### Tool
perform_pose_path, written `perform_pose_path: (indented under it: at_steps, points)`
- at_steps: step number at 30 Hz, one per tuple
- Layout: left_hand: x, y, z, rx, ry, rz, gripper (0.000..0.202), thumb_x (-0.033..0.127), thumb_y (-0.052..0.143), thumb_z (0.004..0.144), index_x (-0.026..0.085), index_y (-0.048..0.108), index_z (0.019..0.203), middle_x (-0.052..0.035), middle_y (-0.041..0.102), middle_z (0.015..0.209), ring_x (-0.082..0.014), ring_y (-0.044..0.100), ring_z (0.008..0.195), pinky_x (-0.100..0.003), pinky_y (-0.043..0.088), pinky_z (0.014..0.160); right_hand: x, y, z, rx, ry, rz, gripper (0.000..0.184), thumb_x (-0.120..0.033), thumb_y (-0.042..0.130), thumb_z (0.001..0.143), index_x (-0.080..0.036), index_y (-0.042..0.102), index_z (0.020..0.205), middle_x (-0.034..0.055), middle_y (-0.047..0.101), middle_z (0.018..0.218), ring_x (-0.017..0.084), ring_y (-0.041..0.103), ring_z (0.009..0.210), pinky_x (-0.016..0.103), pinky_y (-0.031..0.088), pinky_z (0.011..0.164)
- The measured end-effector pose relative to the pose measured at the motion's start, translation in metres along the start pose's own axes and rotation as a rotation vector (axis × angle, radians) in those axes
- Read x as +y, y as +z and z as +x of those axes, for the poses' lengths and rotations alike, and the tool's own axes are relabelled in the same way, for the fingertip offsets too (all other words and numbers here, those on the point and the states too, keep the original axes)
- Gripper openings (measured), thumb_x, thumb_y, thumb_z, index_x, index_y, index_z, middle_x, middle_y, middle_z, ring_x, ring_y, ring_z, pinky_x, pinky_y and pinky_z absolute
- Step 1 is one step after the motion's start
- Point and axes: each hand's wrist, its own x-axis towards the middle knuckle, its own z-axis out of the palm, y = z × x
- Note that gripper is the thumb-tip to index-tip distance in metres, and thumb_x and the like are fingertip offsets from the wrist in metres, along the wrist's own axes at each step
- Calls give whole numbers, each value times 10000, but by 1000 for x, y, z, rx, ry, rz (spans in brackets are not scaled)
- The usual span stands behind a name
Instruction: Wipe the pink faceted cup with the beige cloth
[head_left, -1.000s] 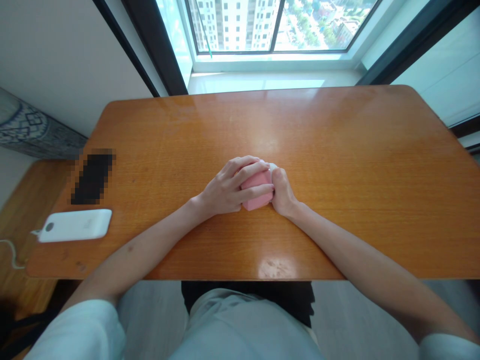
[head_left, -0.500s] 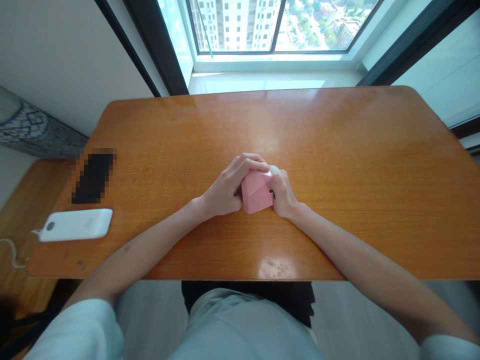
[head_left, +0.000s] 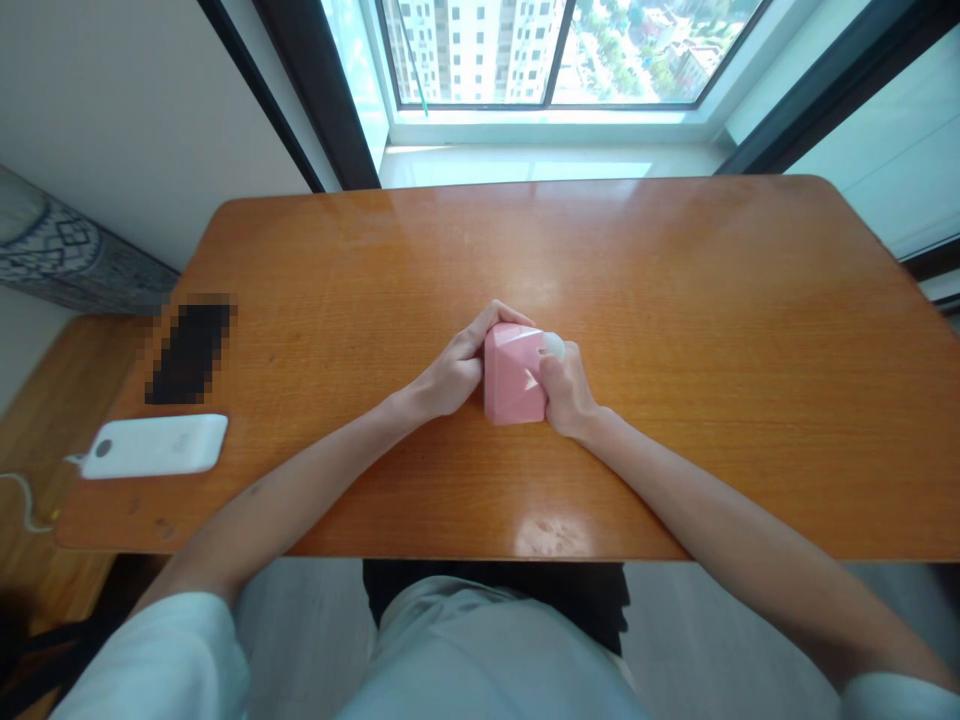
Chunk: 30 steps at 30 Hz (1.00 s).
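At the left end of the table: an orange wooden table (head_left: 600,250) bore a pixelated black slab (head_left: 190,350), too blurred to name, lying tilted across the view.
Just below it: a white rounded device (head_left: 154,446) lay flat, with a thin white cable (head_left: 26,498) running from its left end off the tabletop.
Left hand (head_left: 454,368): its fingers (head_left: 495,318) curled narrowly around the upper left of the pink faceted object, touching it.
Mid-table: the pink faceted object (head_left: 514,375) stood on the wood between both hands, near the centre, with a small white rounded knob (head_left: 553,345) at its upper right corner.
Right hand (head_left: 568,392): its fingers (head_left: 559,372) pressed closely against the object's right side, just under the knob.
Far side, beyond the table: a dark-framed window (head_left: 547,60) looked out on tower blocks (head_left: 480,50).
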Motion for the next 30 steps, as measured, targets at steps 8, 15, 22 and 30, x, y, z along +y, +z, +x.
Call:
perform_pose_path:
  at_steps: [8, 15, 22, 30]
  points:
    - [-8, 0, -3, 55, -19, 93, 235, 333, 588, 1023, 227, 641, 1226, -16, 740, 1003, -180, 652, 883, -323, 538, 825, -9, 1, 4, -13, 99, 67, 728, -905, 561, 976, -238, 532, 687, -19, 484, 616, 126, 405, 561, 301, 321, 530]
    - [-22, -1, -10, 151, 334, 511, 499, 366, 659, 1098, 229, 513, 1554, -188, 570, 1629, -312, 568, 1566, -539, 489, 1328, -6, -1, 7, 27, 170, 109, 692, -860, 585, 1006, -235, 549, 711, -12, 492, 653, 137, 423, 605, 300, 338, 541]
    - [-32, -14, -8, -16, 700, 820, 941, 223, 668, 1066, 430, 147, 1822, -107, 158, 1944, -322, 350, 1772, -577, 525, 1345, -8, -1, 8, 14, 167, 112, 673, -848, 580, 1015, -231, 612, 747, 4, 570, 694, 156, 495, 649, 295, 391, 551]
    - [-16, -35, -6, -230, 767, 973, 1203, 66, 655, 875, 429, 30, 1836, -97, -77, 1964, -393, 158, 1831, -760, 367, 1397, -15, -1, 9, 22, 183, 141, 681, -867, 592, 994, -224, 681, 786, 24, 644, 752, 170, 563, 685, 301, 466, 579]
